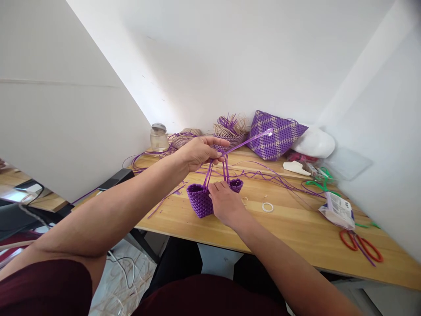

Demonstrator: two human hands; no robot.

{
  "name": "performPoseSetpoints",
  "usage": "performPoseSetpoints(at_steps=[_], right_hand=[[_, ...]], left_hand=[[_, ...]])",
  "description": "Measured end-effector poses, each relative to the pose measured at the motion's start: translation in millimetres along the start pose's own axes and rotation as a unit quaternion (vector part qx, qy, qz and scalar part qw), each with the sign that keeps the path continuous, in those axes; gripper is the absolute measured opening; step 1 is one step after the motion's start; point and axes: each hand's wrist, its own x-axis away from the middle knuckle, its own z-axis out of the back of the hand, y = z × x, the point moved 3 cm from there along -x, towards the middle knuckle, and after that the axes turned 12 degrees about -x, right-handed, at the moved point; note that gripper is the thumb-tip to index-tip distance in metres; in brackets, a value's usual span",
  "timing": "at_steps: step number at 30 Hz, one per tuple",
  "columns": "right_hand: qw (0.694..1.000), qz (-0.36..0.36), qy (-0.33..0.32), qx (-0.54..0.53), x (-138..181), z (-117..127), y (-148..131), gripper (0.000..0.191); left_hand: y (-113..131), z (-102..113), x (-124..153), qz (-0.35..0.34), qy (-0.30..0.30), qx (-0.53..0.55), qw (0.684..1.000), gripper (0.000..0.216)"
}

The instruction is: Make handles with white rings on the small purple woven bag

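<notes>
A small purple woven basket stands near the front of the wooden table, with purple strips rising from it. Above it, my left hand pinches a purple plastic strip near where the raised strips meet. The strip's free end slants up to the right. Lower down, my right hand rests against the basket's front and rim, fingers curled over it at the base of the upright strips. My right hand covers the basket's middle, and its fingertips are partly hidden.
At the back sit a larger purple-and-beige woven bag, an unfinished basket and a glass jar. Loose purple strips trail across the table. To the right lie a white tape roll, a plastic packet and red-handled scissors.
</notes>
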Motion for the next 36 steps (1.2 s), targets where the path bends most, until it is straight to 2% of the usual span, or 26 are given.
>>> performPoseSetpoints(at_steps=[5,12,16,23,26,29,31,33,36], right_hand=[[1.000,-0.022,-0.009,-0.005,4,-5,0,0.022],[1.000,-0.008,-0.014,-0.007,3,-6,-1,0.023],[1.000,-0.007,-0.011,-0.013,5,-6,-2,0.024],[0.999,0.002,0.019,-0.045,8,-2,-4,0.032],[0.992,0.052,0.087,-0.080,13,27,-15,0.032],[0.963,0.130,0.207,-0.114,17,80,-25,0.025],[0.948,0.145,0.270,-0.090,14,115,-24,0.025],[0.957,0.098,0.263,-0.068,3,139,-15,0.023],[0.983,-0.012,0.162,-0.080,-15,148,5,0.023]], left_hand=[[-4,-4,3,0.008,0.001,-0.013,1.000,0.037],[-5,-3,3,0.009,0.023,-0.003,1.000,0.041],[-7,-3,4,0.008,0.015,0.013,1.000,0.043],[-6,-4,8,0.015,-0.007,-0.021,1.000,0.042],[-6,-3,8,0.003,-0.004,-0.042,0.999,0.043],[-6,-4,8,-0.020,0.004,-0.073,0.997,0.044],[-6,-6,8,-0.045,0.015,-0.096,0.994,0.044],[-6,-9,9,-0.065,0.024,-0.122,0.990,0.044],[-5,-13,11,-0.081,0.026,-0.159,0.984,0.044]])
